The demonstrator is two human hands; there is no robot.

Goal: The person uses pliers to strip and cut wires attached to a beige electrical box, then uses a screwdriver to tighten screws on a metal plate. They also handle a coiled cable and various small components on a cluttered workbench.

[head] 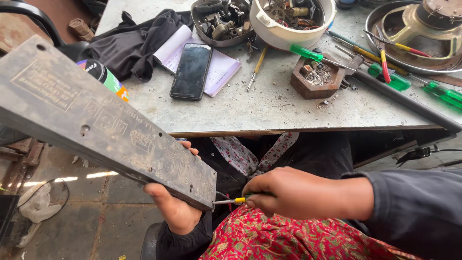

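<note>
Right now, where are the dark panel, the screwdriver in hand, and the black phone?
Long dark grey panel (96,120), head view, embossed face.
Small yellow-handled screwdriver (226,201), head view, metal shaft.
Flat black phone (191,71), head view, screen middle.

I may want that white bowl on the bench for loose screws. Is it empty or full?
Full: the white bowl is heaped with gears, springs and other small metal parts up to its rim.

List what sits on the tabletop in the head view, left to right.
Black cloth → spray can → phone lying on a notebook → small screwdriver → white bowl of parts → hexagonal wooden tray → red-handled tool → green-handled screwdriver.
</note>
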